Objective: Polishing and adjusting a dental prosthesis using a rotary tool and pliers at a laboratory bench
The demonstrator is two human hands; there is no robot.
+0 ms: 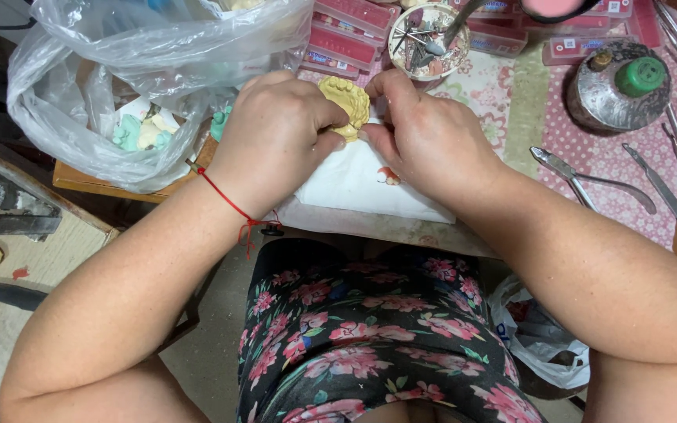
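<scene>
We hold a yellow dental cast between both hands, just above the white cloth at the counter's near edge. Our left hand closes its fingers on the cast's left side, our right hand pinches its right side, both equally near. Left of the cast lies a clear plastic bag; well right of it, pliers and a round metal tin.

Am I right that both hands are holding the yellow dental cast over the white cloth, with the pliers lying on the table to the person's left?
Not quite: the pliers lie to the person's right, on the patterned tablecloth, as the head view shows. The rest stands: the left hand and the right hand both hold the yellow dental cast over the white cloth.
</scene>
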